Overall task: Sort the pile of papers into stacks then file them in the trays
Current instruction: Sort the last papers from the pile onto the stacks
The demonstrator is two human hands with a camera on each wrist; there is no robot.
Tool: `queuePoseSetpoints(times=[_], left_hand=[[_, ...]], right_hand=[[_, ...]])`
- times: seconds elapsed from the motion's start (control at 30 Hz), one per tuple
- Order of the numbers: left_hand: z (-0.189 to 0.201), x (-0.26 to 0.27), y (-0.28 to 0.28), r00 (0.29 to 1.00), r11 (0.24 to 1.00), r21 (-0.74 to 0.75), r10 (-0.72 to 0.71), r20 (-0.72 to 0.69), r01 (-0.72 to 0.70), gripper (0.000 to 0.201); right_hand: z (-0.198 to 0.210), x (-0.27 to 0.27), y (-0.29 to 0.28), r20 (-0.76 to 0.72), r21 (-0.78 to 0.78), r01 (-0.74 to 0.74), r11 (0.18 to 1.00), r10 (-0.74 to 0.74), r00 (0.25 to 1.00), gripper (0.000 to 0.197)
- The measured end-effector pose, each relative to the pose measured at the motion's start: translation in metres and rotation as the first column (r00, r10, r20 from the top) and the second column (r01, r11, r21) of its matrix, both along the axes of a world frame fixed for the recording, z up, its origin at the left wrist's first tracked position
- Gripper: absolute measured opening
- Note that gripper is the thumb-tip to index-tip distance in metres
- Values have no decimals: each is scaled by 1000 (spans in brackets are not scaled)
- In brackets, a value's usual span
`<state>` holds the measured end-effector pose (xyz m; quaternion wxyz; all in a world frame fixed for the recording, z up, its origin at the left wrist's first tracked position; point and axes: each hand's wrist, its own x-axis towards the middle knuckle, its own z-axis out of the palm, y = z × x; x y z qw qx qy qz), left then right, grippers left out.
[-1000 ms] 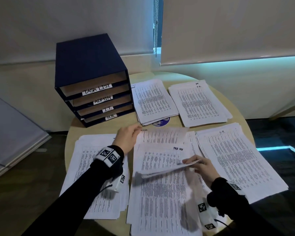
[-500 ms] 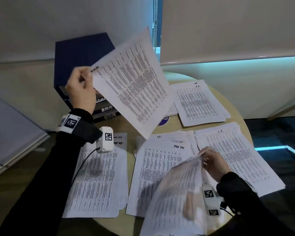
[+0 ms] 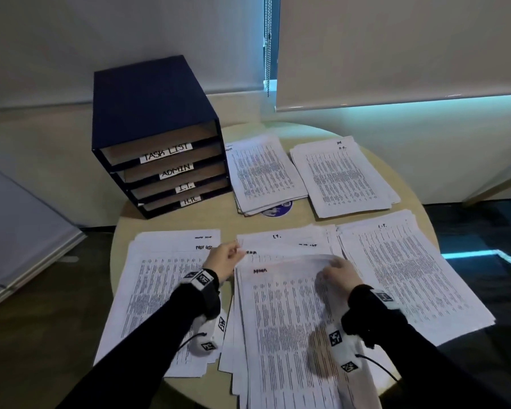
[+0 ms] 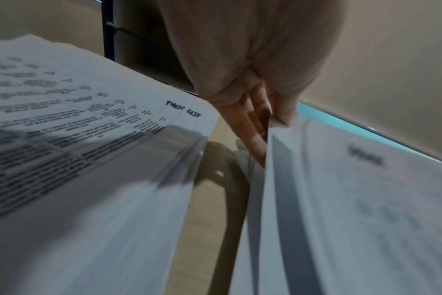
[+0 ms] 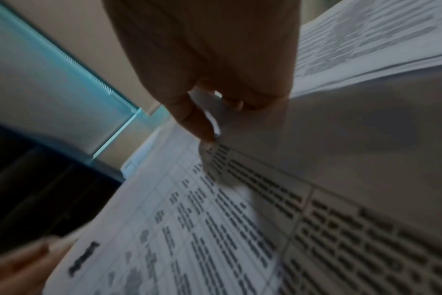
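Two hands are on one lifted sheet: your left hand [image 3: 223, 261] pinches its far left corner, and your right hand [image 3: 338, 274] pinches its far right edge, so it arches over the middle pile [image 3: 281, 335] on the counter [image 3: 189, 215]. The sheet's heading is too blurred to read. The paper is limp, so a quick pull could drag the sheet beneath askew or crease the corner. Misreading it could land it on the wrong stack beside the trays [image 3: 165, 166].
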<state>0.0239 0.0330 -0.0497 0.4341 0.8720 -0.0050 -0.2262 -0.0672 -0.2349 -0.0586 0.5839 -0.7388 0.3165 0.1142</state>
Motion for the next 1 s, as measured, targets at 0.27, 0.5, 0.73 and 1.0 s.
queuePoseSetpoints(times=[0.27, 0.5, 0.73, 1.0], left_hand=[[-1, 1, 1, 923, 969, 235, -158, 351, 77, 13], [-6, 3, 12, 998, 999, -47, 25, 61, -23, 12], [1, -1, 15, 989, 987, -97, -135, -61, 129, 15], [-12, 6, 2, 992, 976, 178, -120, -36, 124, 12]], right_hand=[[7, -3, 11, -15, 71, -28, 997, 30, 999, 27], [-4, -4, 6, -108, -301, -233, 925, 210, 972, 28], [-4, -7, 9, 91, -388, -200, 900, 253, 963, 33], [9, -20, 11, 185, -322, -293, 900, 364, 913, 21]])
